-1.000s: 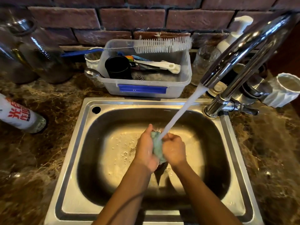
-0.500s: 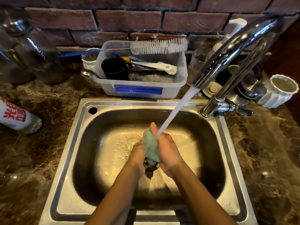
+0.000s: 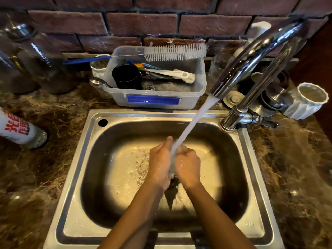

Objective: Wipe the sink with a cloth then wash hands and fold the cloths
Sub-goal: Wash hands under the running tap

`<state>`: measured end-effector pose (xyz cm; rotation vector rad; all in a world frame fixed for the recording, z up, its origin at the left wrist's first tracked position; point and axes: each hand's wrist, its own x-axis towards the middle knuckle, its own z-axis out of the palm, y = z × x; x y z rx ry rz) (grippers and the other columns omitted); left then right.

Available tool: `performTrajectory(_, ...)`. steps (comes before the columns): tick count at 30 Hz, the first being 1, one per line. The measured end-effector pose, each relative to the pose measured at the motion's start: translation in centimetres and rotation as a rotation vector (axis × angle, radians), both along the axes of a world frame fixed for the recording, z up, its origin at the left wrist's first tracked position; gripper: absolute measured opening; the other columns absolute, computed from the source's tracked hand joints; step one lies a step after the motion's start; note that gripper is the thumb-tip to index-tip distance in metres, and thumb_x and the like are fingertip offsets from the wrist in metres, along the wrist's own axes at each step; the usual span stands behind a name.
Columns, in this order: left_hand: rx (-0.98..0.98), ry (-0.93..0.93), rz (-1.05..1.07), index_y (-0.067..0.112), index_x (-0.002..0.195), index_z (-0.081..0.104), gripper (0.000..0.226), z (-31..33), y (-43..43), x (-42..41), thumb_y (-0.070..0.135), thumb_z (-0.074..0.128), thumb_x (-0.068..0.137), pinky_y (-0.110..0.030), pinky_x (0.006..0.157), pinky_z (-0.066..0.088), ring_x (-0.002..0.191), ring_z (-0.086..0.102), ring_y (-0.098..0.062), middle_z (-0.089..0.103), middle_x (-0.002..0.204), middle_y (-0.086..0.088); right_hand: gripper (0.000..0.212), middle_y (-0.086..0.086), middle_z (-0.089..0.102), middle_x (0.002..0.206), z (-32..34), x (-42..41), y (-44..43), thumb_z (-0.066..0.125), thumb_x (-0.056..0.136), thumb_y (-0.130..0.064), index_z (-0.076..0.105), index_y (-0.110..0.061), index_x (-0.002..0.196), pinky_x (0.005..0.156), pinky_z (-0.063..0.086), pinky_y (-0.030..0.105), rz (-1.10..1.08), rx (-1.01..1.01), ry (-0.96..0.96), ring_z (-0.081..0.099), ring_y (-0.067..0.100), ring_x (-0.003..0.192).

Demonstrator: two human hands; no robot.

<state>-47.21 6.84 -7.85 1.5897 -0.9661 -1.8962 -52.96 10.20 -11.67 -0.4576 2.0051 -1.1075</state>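
Rinsing step: my left hand (image 3: 159, 164) and right hand (image 3: 187, 165) clamp pale green wet cloth (image 3: 172, 163) between them under white water stream (image 3: 193, 121). Next, probably: wring it, shut off curved chrome tap (image 3: 251, 56).

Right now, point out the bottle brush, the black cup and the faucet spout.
bottle brush (image 3: 175, 52), head view, white bristles.
black cup (image 3: 126, 77), head view, its side wall.
faucet spout (image 3: 246, 59), head view, curved chrome neck.

Glossy steel sink (image 3: 93, 133), marble counter (image 3: 287, 177)
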Motion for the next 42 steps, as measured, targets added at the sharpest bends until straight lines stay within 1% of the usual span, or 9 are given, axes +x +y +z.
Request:
performTrajectory(7, 0.017, -0.003, 0.153, 0.012, 0.088, 0.077, 0.035, -0.9, 0.0, 0.8, 0.041, 0.06, 0.098, -0.032, 0.065, 0.057, 0.077, 0.074, -0.024, 0.076, 0.078, -0.006, 0.036, -0.003, 0.075, 0.077, 1.8, 2.2, -0.1, 0.057, 0.097, -0.051, 0.074, -0.021, 0.084, 0.07, 0.06, 0.03, -0.033, -0.171, -0.116, 0.073, 0.012, 0.075)
performTrajectory(12, 0.129, 0.129, -0.006, 0.016, 0.097, 0.072, 0.033, 0.4, 0.9, 1.7, 0.04, 0.05, 0.101, -0.021, 0.038, 0.031, 0.044, 0.044, -0.009, 0.057, 0.057, 0.002, 0.017, -0.001, 0.074, 0.094, -1.2, -0.4, -1.4, 0.059, 0.099, -0.036, 0.069, -0.029, 0.087, 0.078, 0.059, 0.038, -0.068, -0.012, -0.156, 0.07, 0.022, 0.093)
performTrajectory(17, 0.046, -0.054, -0.021, 0.013, 0.087, 0.073, 0.039, 0.0, 0.1, 1.2, 0.044, 0.054, 0.099, -0.025, 0.048, 0.04, 0.056, 0.056, -0.017, 0.064, 0.068, -0.004, 0.033, 0.003, 0.069, 0.074, 0.2, 0.4, -1.4, 0.054, 0.1, -0.044, 0.069, -0.021, 0.082, 0.068, 0.052, 0.033, -0.114, -0.057, -0.478, 0.067, 0.021, 0.076)
performTrajectory(23, 0.086, -0.018, 0.18, 0.011, 0.091, 0.072, 0.023, -0.2, -1.2, 1.3, 0.028, 0.058, 0.098, -0.032, 0.065, 0.055, 0.082, 0.073, -0.024, 0.075, 0.085, -0.009, 0.04, 0.002, 0.072, 0.068, 1.4, 3.6, -0.2, 0.051, 0.101, -0.047, 0.069, -0.021, 0.076, 0.057, 0.054, 0.019, -0.017, -0.158, -0.12, 0.072, 0.011, 0.065)
performTrajectory(26, 0.136, 0.03, 0.166, 0.018, 0.098, 0.07, 0.026, 0.3, -0.4, 0.5, 0.039, 0.054, 0.1, -0.033, 0.068, 0.054, 0.088, 0.07, -0.022, 0.073, 0.097, -0.008, 0.03, 0.003, 0.074, 0.083, 1.0, 1.7, -0.6, 0.058, 0.101, -0.028, 0.064, -0.026, 0.072, 0.066, 0.057, 0.025, -0.053, -0.069, -0.126, 0.072, 0.017, 0.078)
performTrajectory(29, 0.107, -0.043, 0.251, 0.013, 0.091, 0.07, 0.031, -0.6, -0.9, 0.4, 0.039, 0.055, 0.1, -0.038, 0.074, 0.058, 0.091, 0.071, -0.026, 0.073, 0.094, -0.011, 0.031, 0.004, 0.073, 0.084, 1.8, 2.3, -0.9, 0.053, 0.102, -0.04, 0.065, -0.025, 0.078, 0.077, 0.061, 0.04, -0.023, -0.056, -0.103, 0.072, 0.022, 0.082)
performTrajectory(33, 0.157, -0.049, 0.185, 0.012, 0.095, 0.071, 0.026, -0.9, -1.4, 0.6, 0.029, 0.052, 0.1, -0.032, 0.065, 0.054, 0.083, 0.069, -0.023, 0.072, 0.092, -0.012, 0.032, -0.001, 0.067, 0.075, 2.1, 2.7, -0.8, 0.049, 0.101, -0.048, 0.061, -0.028, 0.079, 0.071, 0.057, 0.034, -0.032, -0.126, -0.117, 0.068, 0.018, 0.077)
performTrajectory(38, 0.165, -0.03, 0.161, 0.009, 0.103, 0.07, 0.034, -0.4, -0.8, 0.0, 0.039, 0.054, 0.1, -0.033, 0.067, 0.055, 0.083, 0.068, -0.022, 0.07, 0.093, -0.01, 0.014, 0.001, 0.071, 0.094, 0.3, 0.9, -0.9, 0.059, 0.098, -0.039, 0.061, -0.027, 0.091, 0.089, 0.058, 0.044, 0.013, 0.036, -0.071, 0.068, 0.023, 0.092)
performTrajectory(42, 0.046, -0.099, 0.219, 0.01, 0.094, 0.076, 0.029, -1.8, -1.7, 0.7, 0.033, 0.059, 0.099, -0.039, 0.078, 0.061, 0.092, 0.074, -0.029, 0.076, 0.091, -0.012, 0.019, -0.003, 0.07, 0.09, 1.6, 2.4, -0.6, 0.048, 0.104, -0.04, 0.06, -0.027, 0.111, 0.078, 0.06, 0.033, 0.071, -0.185, -0.079, 0.07, 0.014, 0.088)
